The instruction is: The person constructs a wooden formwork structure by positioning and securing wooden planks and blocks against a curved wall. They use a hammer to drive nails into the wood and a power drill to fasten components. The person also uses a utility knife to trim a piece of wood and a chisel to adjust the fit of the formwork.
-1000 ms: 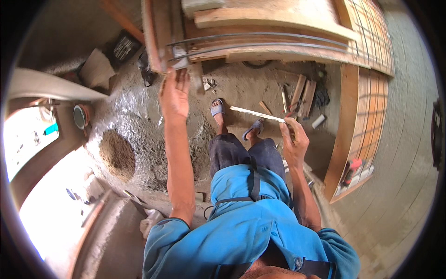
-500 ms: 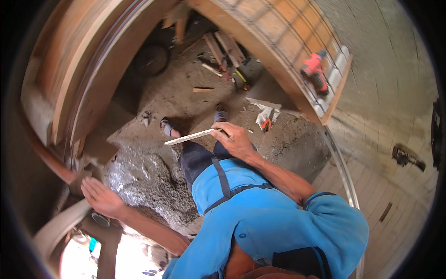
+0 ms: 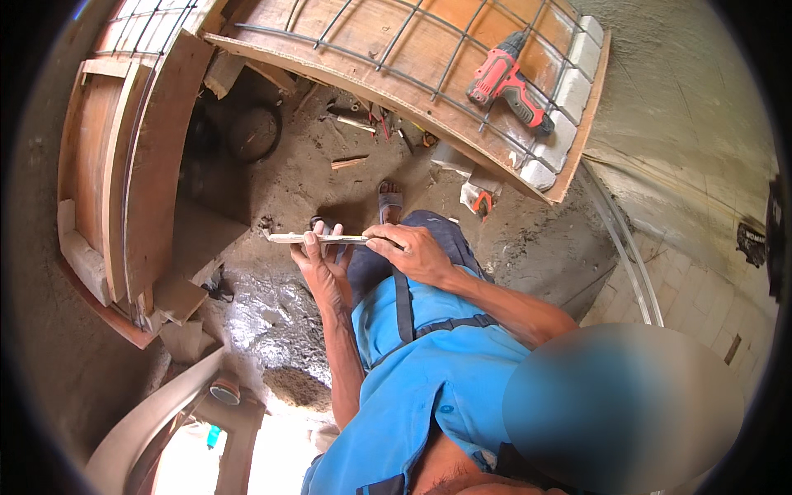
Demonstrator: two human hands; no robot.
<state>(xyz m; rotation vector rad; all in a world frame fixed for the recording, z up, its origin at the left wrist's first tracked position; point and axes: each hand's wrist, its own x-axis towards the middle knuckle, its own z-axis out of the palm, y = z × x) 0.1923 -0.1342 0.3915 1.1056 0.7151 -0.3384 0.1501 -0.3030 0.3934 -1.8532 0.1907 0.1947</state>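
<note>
Wooden frame (image 3: 115, 177): stands at far left, tall boards on edge, their lines bent by the lens.
Bucket (image 3: 224, 391): below the frame, near the bright opening; contents not readable.
Wheel (image 3: 254, 134): dark and round, in the shade right of the frame.
Wet cement (image 3: 268, 318): shiny grey spread over the floor, left of the person's forearm; a brown sand heap (image 3: 297, 388) adjoins its lower side.
Left hand (image 3: 324, 268): raised before the legs, fingers pointing up and apart, touching the stick, one in front of it and others showing beyond; whether it grips or merely steadies, cannot tell.
Stick (image 3: 289, 238): thin, pale, roughly level, spanning both hands above the thighs; its left end juts free past the left fingers.
Wood scrap (image 3: 351, 162): on the floor beyond the stick, several small tools just past it.
Sandal (image 3: 391, 200): on a foot, just beyond the right hand.
Right hand (image 3: 417, 254): closed, pinching the stick's right end between thumb and fingers.
Orange-handled tool (image 3: 483, 204): on the floor by a white wrapper.
Drill (image 3: 505, 82): red and black, lying across metal bars (image 3: 388, 48) on a wooden board (image 3: 330, 21), its handle end beside a row of white blocks (image 3: 569, 95).
Rails (image 3: 623, 239): long, pale, at right by the floor tiles.
</note>
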